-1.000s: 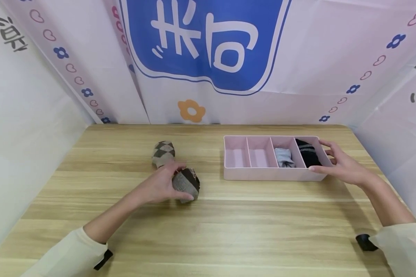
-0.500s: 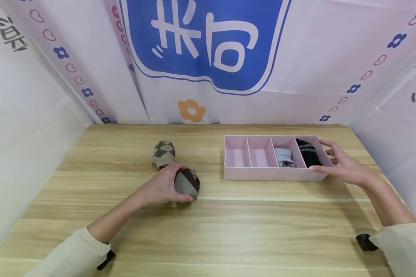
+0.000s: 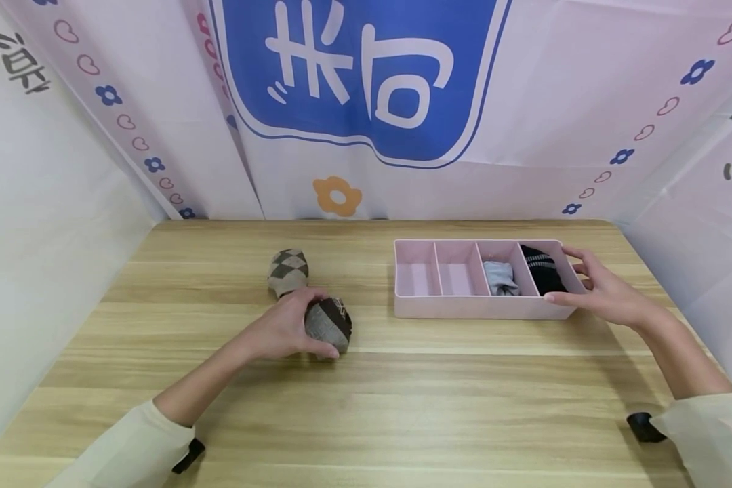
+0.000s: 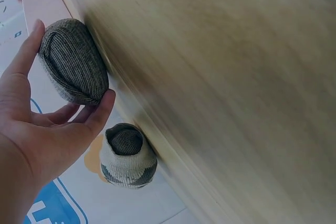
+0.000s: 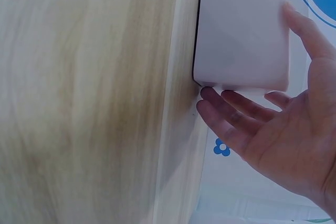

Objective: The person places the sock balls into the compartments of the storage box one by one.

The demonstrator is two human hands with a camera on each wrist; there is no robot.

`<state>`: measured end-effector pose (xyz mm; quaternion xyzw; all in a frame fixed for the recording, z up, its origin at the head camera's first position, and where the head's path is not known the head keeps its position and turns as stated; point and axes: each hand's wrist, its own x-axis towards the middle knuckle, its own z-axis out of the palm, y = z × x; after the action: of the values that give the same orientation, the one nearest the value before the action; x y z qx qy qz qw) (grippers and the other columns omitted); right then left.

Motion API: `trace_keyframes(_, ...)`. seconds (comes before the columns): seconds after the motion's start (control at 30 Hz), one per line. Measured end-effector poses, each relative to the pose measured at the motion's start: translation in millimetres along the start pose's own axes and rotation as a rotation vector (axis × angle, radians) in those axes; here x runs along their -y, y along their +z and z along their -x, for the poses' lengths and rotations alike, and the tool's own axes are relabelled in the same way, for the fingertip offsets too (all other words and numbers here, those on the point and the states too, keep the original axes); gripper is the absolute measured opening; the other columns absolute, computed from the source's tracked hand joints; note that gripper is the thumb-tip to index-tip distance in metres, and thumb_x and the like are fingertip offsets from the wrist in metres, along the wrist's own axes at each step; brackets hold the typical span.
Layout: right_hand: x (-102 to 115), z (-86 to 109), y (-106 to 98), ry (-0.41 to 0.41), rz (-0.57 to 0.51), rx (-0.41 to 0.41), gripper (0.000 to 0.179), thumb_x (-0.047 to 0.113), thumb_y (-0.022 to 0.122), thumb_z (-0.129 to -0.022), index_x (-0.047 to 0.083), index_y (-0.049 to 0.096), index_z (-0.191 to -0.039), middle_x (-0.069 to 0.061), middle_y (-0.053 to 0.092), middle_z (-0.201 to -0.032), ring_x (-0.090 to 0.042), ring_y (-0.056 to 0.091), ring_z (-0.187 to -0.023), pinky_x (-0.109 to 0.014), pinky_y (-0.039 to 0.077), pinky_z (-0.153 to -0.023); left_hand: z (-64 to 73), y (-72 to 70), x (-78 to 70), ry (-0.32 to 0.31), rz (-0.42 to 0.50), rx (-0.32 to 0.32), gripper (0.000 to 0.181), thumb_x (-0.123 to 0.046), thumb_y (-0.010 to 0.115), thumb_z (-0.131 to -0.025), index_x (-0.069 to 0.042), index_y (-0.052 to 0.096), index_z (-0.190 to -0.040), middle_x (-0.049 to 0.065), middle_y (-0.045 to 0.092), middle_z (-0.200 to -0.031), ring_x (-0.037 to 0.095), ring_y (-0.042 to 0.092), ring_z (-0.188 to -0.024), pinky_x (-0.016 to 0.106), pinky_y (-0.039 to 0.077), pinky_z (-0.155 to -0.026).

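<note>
My left hand [image 3: 285, 327] holds a rolled grey and dark brown sock [image 3: 329, 327] between thumb and fingers, low over the wooden table. The left wrist view shows the ribbed side of this rolled sock [image 4: 73, 61]. Just behind the hand lies a second rolled sock [image 3: 288, 271] with a beige and brown diamond pattern. A pink divided box [image 3: 463, 307] stands to the right. Around its right end lies my right hand [image 3: 613, 290], thumb at the front rim and fingers against the end wall. In the right wrist view, fingertips touch the box [image 5: 241, 35].
One compartment holds a light grey rolled sock [image 3: 501, 278]. The rightmost compartment has a black sock with grey stripes [image 3: 541, 270]. Two compartments at the box's left have nothing in them. A printed cloth backdrop [image 3: 494, 190] hangs behind the wooden table [image 3: 402, 407].
My left hand has shifted its hold on the rolled sock very slightly, its forearm a little to the right. The right hand and the box have kept still.
</note>
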<state>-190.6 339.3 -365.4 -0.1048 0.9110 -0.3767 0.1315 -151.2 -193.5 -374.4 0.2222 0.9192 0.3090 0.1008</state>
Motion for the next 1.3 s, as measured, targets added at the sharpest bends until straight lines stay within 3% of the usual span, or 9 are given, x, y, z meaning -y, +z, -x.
trace_keyframes(0.5, -2.2, -0.2, -0.9, -0.002, 0.015, 0.004, 0.103, 0.027, 0.072, -0.098, 0.0, -0.002, -0.163, -0.045, 0.022, -0.154, -0.065, 0.036, -0.134, -0.074, 0.037, -0.103, -3.1, 2.1, 2.5, 0.036, -0.005, -0.018, 0.092, -0.043, 0.094, -0.073, 0.003, 0.053, -0.141, 0.016, 0.062, -0.131, 0.03, 0.06, -0.117, 0.047, 0.053, -0.096)
trace_keyframes(0.73, -0.4, -1.1, -1.5, -0.001, 0.016, 0.006, 0.103, 0.028, 0.072, -0.098, 0.0, -0.002, -0.163, -0.045, 0.023, -0.154, -0.064, 0.038, -0.133, -0.074, 0.037, -0.103, -6.8, 0.3, -3.3, 0.062, 0.021, -0.018, 0.09, -0.043, 0.094, -0.073, 0.003, 0.054, -0.139, 0.014, 0.063, -0.128, 0.028, 0.061, -0.112, 0.04, 0.056, -0.089)
trace_keyframes(1.3, 0.3, 0.6, -1.0, -0.006, 0.0, -0.001, 0.104, 0.03, 0.073, -0.097, 0.001, -0.001, -0.163, -0.044, 0.022, -0.155, -0.064, 0.034, -0.136, -0.073, 0.036, -0.104, -20.2, -5.6, -23.9, 0.074, 0.032, -0.047, 0.096, -0.037, 0.095, -0.071, 0.005, 0.05, -0.145, 0.02, 0.06, -0.136, 0.032, 0.06, -0.119, 0.047, 0.055, -0.097)
